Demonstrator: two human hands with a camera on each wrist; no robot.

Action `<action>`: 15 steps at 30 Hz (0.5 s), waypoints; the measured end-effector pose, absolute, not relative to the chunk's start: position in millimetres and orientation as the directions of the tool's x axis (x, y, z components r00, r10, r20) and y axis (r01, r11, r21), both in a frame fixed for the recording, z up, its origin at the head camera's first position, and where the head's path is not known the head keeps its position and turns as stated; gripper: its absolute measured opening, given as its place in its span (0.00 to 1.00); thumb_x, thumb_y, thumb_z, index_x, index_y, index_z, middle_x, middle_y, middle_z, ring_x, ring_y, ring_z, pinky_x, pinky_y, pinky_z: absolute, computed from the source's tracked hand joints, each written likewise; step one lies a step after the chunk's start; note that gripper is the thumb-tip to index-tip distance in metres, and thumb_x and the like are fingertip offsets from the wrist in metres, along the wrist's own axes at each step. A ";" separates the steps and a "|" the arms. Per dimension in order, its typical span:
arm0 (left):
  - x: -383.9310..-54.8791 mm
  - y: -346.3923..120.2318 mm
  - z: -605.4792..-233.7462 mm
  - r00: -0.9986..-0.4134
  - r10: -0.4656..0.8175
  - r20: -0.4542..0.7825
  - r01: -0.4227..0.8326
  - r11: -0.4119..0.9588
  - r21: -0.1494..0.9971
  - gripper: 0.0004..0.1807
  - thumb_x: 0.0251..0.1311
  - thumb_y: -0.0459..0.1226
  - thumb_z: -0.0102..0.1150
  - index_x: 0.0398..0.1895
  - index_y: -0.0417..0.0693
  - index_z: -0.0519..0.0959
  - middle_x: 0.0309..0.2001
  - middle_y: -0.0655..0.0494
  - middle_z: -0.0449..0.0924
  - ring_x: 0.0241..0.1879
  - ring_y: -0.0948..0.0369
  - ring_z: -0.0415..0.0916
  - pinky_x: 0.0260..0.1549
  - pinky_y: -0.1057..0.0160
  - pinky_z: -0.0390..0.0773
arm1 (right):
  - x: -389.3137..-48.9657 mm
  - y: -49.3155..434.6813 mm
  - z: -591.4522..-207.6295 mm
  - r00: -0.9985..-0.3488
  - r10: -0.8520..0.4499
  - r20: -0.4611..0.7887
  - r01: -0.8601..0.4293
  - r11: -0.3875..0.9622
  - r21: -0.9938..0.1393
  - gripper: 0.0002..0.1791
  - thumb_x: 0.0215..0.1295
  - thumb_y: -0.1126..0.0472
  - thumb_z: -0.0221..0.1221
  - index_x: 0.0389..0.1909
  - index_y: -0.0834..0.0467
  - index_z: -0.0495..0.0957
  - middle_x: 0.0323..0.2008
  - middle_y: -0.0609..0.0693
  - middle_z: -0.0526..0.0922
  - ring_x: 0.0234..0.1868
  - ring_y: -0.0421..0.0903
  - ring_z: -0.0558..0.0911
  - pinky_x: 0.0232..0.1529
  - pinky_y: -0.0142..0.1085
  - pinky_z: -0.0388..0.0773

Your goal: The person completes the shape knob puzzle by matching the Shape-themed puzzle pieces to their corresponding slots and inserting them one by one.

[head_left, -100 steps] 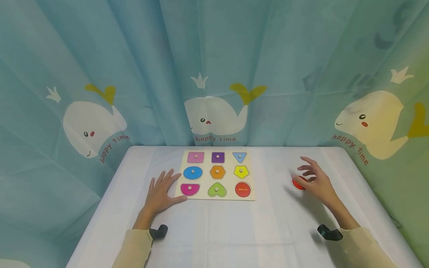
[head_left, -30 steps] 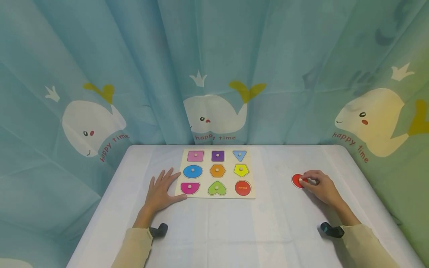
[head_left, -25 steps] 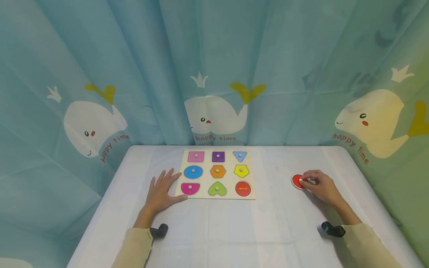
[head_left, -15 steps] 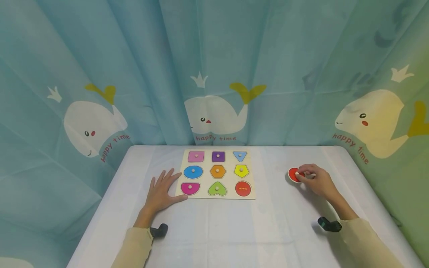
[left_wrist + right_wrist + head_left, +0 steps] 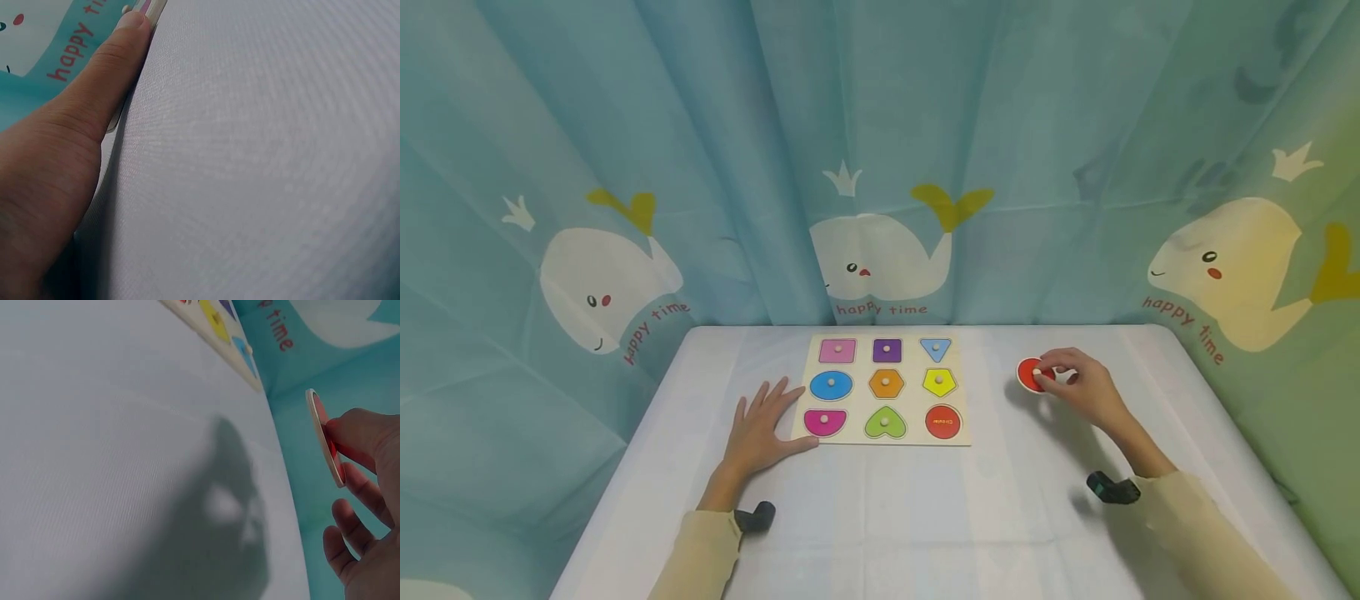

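A wooden shape puzzle board (image 5: pixel 913 435) lies on the white-covered table, with several coloured knobbed pieces in it. At its near right corner, the round red recess (image 5: pixel 943 422) with printed lettering shows no knob. My left hand (image 5: pixel 758 435) rests at the board's left edge with fingers spread, the thumb along the near left corner. To the board's right, my right hand (image 5: pixel 1086 390) pinches the white knob of a round red puzzle piece (image 5: pixel 1027 375). The right wrist view shows that piece (image 5: pixel 324 439) raised off the table, edge-on, between thumb and fingers.
The table's white cloth (image 5: pixel 917 517) spreads in front of the board and to both sides. A light blue curtain (image 5: pixel 880 125) printed with whales hangs right behind the table's back edge. Small black devices sit on both wrists, such as the left one (image 5: pixel 756 517).
From open above the red piece, my right hand has come to pinch its knob and lift it, moving left and toward the back. The left hand and the board have stayed in place.
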State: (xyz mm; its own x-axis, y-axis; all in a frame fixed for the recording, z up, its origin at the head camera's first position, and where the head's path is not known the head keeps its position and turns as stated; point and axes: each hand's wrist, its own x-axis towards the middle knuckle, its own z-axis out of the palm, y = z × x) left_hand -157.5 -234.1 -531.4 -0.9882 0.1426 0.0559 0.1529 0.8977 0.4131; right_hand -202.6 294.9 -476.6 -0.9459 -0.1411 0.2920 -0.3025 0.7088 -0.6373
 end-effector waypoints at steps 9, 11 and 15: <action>-157.2 -234.3 -531.8 -0.989 0.137 0.048 0.145 0.899 0.412 0.52 0.48 0.63 0.72 0.76 0.55 0.67 0.80 0.43 0.55 0.80 0.39 0.43 0.72 0.27 0.36 | -205.5 272.0 -471.3 -0.949 -0.149 0.277 -0.300 0.693 -0.656 0.08 0.63 0.63 0.72 0.41 0.61 0.88 0.51 0.58 0.84 0.45 0.53 0.79 0.38 0.34 0.78; -157.2 -234.4 -531.8 -0.989 0.138 0.050 0.146 0.899 0.412 0.52 0.48 0.63 0.72 0.76 0.55 0.67 0.80 0.43 0.55 0.80 0.39 0.43 0.72 0.27 0.36 | -205.6 267.1 -469.8 -0.951 -0.150 0.272 -0.298 0.689 -0.661 0.09 0.63 0.62 0.72 0.42 0.60 0.88 0.52 0.58 0.84 0.45 0.54 0.79 0.39 0.36 0.78; -157.0 -234.1 -531.3 -0.989 0.139 0.053 0.148 0.898 0.415 0.52 0.48 0.63 0.72 0.76 0.55 0.68 0.80 0.43 0.55 0.80 0.39 0.43 0.72 0.27 0.36 | -205.4 257.0 -465.9 -0.953 -0.152 0.262 -0.294 0.676 -0.675 0.09 0.63 0.62 0.72 0.41 0.60 0.88 0.51 0.58 0.84 0.46 0.54 0.80 0.40 0.39 0.77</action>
